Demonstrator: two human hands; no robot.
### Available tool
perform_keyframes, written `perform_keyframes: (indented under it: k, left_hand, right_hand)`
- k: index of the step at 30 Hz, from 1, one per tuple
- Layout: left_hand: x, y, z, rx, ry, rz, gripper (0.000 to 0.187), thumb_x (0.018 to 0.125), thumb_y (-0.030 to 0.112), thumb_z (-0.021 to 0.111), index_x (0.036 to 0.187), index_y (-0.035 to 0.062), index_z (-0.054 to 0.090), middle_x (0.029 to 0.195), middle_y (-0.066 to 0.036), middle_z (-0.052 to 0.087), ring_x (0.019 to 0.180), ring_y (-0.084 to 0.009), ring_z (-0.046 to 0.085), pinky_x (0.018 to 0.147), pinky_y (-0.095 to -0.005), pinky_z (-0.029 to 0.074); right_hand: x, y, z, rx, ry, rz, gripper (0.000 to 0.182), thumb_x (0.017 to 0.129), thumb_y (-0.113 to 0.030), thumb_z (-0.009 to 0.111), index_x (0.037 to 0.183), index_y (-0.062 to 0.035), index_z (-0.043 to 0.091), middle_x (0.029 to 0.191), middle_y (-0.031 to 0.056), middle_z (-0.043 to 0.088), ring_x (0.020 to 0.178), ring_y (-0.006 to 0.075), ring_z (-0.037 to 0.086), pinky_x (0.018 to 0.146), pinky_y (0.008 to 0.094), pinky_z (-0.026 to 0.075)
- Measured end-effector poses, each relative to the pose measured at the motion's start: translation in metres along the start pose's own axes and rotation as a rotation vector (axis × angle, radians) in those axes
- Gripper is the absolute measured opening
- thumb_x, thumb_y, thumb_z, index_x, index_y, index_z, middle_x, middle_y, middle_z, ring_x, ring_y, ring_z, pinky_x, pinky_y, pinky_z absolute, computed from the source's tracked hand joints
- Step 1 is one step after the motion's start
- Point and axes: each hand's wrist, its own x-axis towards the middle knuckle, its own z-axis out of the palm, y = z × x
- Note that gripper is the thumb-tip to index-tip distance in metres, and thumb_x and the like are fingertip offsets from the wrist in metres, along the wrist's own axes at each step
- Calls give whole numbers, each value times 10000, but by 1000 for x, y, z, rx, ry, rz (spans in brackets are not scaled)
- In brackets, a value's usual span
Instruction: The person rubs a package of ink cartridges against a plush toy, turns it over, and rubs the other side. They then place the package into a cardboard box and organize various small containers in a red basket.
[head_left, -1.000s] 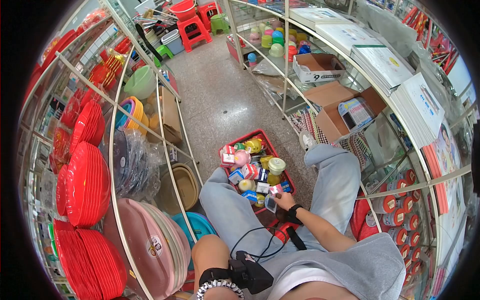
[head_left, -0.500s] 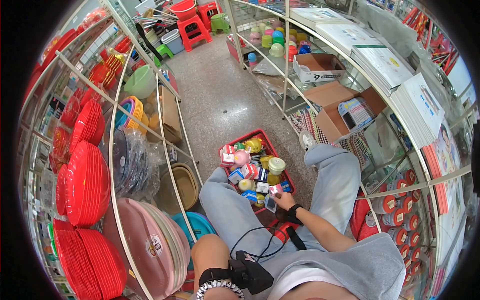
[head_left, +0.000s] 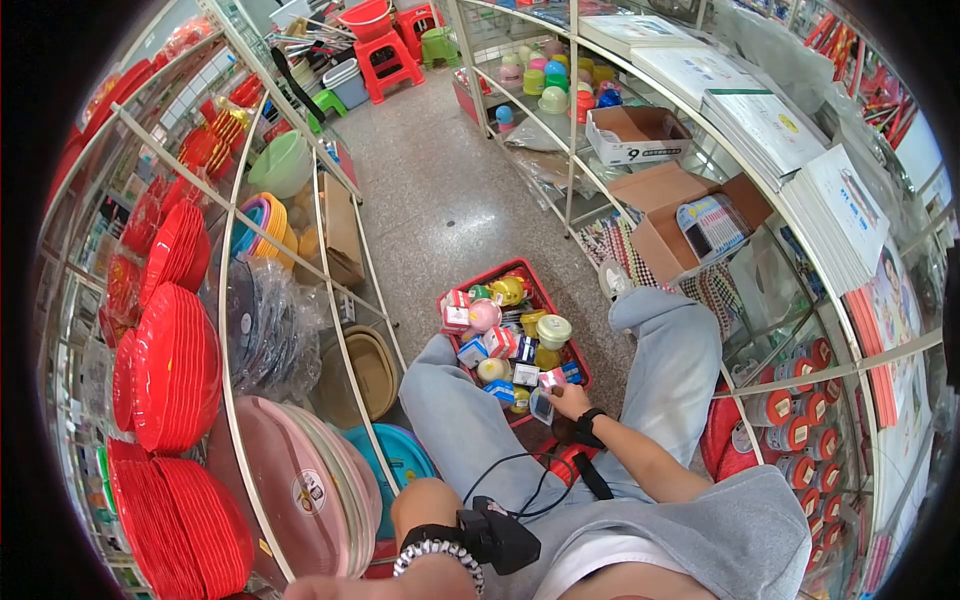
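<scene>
My right hand (head_left: 571,402), with a black watch at its wrist, is at the near right corner of a red basket (head_left: 582,352). Its fingers close on a small pink-and-white box (head_left: 551,380). Just below them is a small grey-faced item with a pale edge (head_left: 541,407). Small boxes and round containers fill the basket, among them a pink round container (head_left: 485,315) and a pale-lidded tub (head_left: 553,330). My left hand (head_left: 345,589) shows only in part at the bottom edge, its fingers cut off. A beaded bracelet (head_left: 440,549) circles that wrist.
Shelves of red plates (head_left: 178,370) and large pink basins (head_left: 300,490) stand close on my left. On the right, a glass case holds an open carton (head_left: 660,225) and red-lidded jars (head_left: 790,405). Red stools (head_left: 388,62) stand at the aisle's far end.
My left hand has come into view at the bottom edge, its forearm shifted and turned. The right hand stays at the basket with the pink-and-white box.
</scene>
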Motion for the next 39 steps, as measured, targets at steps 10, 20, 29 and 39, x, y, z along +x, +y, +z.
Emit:
perform_keyframes:
  k: [10, 20, 29, 39]
  left_hand:
    - [-68, -47, 21, -821, -384, -619, 754, 758, 488, 477, 1311, 53, 205, 1352, -176, 194, 1224, -276, 246, 967, -448, 210]
    - [-293, -145, 17, -231, -1164, -1261, 457, 821, 192, 461, 1202, -34, 349, 1198, -181, 392, 1100, -271, 386, 926, -335, 298]
    - [-500, -217, -64, -143, -1546, -1476, 358, 797, 257, 451, 956, -58, 516, 829, -85, 547, 742, -185, 503, 665, -312, 397]
    - [-530, -224, -92, -104, -1893, -773, 337, 826, 241, 375, 878, -32, 566, 842, -247, 566, 817, -340, 546, 645, -400, 417]
  right_hand:
    - [1, 1, -1, -30, -19, 43, 384, 692, -368, 591, 717, 14, 601, 687, 244, 564, 715, 373, 567, 644, 429, 448]
    - [-3, -7, -6, -44, -34, 34, 349, 695, -345, 581, 726, 2, 597, 697, 231, 569, 713, 370, 566, 649, 425, 447]
    - [-3, -9, -6, -36, -26, -13, 282, 693, -291, 571, 728, -13, 598, 691, 219, 572, 702, 363, 570, 647, 424, 449]
    - [-6, -16, -11, -48, -27, -50, 257, 695, -258, 565, 743, -7, 590, 696, 226, 564, 702, 361, 571, 635, 413, 446]
